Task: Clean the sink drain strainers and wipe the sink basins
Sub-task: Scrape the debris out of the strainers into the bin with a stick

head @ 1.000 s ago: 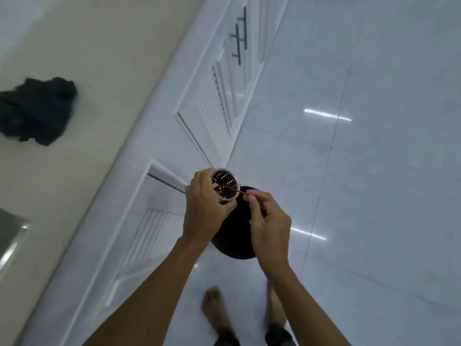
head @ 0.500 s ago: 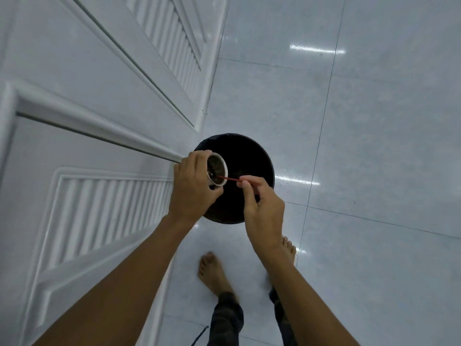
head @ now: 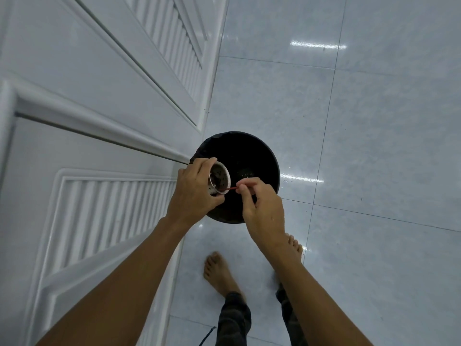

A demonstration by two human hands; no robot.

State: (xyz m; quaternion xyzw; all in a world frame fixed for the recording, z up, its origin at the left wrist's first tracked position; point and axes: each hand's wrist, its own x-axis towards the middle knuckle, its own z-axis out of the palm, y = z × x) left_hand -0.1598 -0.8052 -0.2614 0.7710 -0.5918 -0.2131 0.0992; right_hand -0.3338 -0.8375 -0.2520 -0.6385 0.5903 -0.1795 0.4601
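Between the earliest frame and this one, our view dropped away from the counter and its dark cloth, which left the frame, and settled over the bin (head: 252, 156). Both hands kept their hold throughout. The strainer's mouth, which had faced us, tipped rightward toward the bin.

Position. The strainer (head: 219, 179) was in the air above the bin's left rim. No sink was in view. The bin stood on the floor (head: 374, 146), just right of the cabinet doors (head: 99, 121) and on the far side of our bare feet (head: 219, 270).

Grip. Our left hand (head: 193, 189) had its fingers and thumb curled round the strainer's wall, holding it tilted. Our right hand (head: 262, 208) pinched a thin red stick (head: 230, 188) between thumb and forefinger. The stick's tip reached into the strainer at its near rim.

Progress. We judged the task to be at an early stage: one strainer was out of its drain and was being picked clean over the bin. Dark specks showed inside it, so this step was not finished. We could not tell whether any other strainer had been cleaned. Refitting the strainer and wiping the basins appeared to remain.
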